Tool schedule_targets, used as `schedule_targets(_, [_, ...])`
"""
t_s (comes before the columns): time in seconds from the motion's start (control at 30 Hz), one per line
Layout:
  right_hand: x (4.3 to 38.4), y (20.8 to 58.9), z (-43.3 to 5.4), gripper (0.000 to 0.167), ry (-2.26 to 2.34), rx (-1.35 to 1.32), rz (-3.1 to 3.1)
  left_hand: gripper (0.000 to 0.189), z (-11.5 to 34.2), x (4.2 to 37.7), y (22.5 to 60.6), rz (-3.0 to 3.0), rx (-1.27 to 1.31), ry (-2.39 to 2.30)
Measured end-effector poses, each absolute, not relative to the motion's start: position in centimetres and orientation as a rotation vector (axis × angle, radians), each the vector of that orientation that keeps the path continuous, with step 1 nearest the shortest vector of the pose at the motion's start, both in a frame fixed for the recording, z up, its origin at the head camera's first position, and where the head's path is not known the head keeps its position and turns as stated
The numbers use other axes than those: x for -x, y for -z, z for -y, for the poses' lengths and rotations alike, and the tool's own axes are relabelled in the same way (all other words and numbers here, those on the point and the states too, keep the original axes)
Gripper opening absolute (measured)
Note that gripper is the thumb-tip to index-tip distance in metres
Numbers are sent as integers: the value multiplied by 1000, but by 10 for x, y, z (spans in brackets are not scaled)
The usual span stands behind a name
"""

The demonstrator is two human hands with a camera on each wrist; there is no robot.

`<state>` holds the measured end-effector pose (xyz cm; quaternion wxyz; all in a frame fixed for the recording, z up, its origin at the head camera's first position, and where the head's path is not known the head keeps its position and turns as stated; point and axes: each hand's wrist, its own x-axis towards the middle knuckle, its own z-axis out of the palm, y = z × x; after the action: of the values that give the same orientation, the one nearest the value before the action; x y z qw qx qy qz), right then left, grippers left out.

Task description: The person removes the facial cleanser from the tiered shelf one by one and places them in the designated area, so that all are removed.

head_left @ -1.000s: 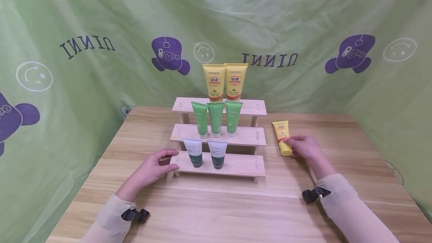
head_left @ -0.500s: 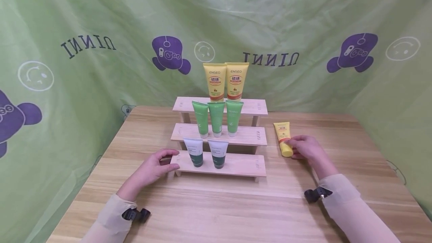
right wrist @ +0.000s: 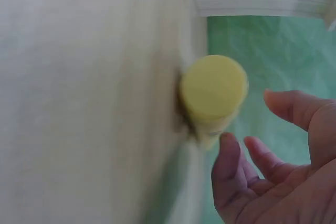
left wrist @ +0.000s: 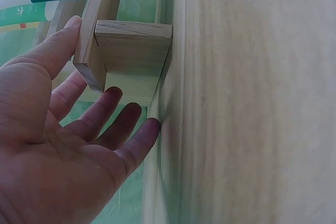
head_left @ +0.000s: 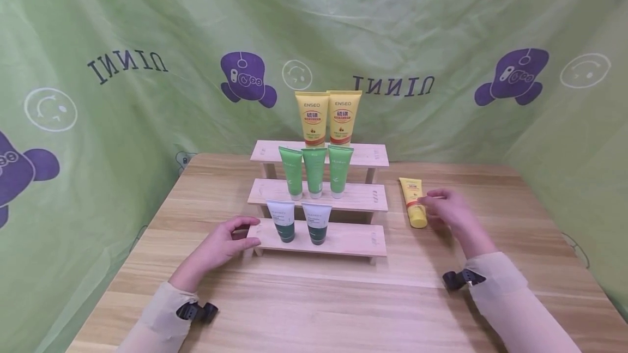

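Note:
My left hand rests at the left end of the lowest shelf of a three-step wooden stand. In the left wrist view its thumb touches the board edge, and the other fingers spread loosely beside the support. On the right, a yellow squeeze tube lies on the table with its cap towards me. My right hand hovers just right of it, fingers loosely bent. The right wrist view shows the tube's round yellow cap apart from the thumb and fingertips.
Two white-and-green tubes stand on the lowest step. Three green tubes are on the middle one, and two large yellow tubes on top. A green printed curtain surrounds the wooden table.
My right hand has let go of the yellow tube and drawn slightly away to the right. The tube lies slightly further right than before. My left hand stays at the shelf end.

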<state>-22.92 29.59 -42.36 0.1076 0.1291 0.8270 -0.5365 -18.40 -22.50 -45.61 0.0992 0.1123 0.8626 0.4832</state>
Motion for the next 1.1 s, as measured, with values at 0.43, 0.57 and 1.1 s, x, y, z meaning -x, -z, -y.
schedule_targets(0.43, [231,362,-234,42,1917,-163,-2738,51,226,184,458,-2519,-356,-1468])
schedule_targets(0.57, [233,347,-213,32,2166,-69,-2674,50,225,184,458,-2520,-356,-1466])
schedule_targets(1.1, [251,328,-161,32,2315,394,-2530,48,217,173,439,-2536,-405,-1464])
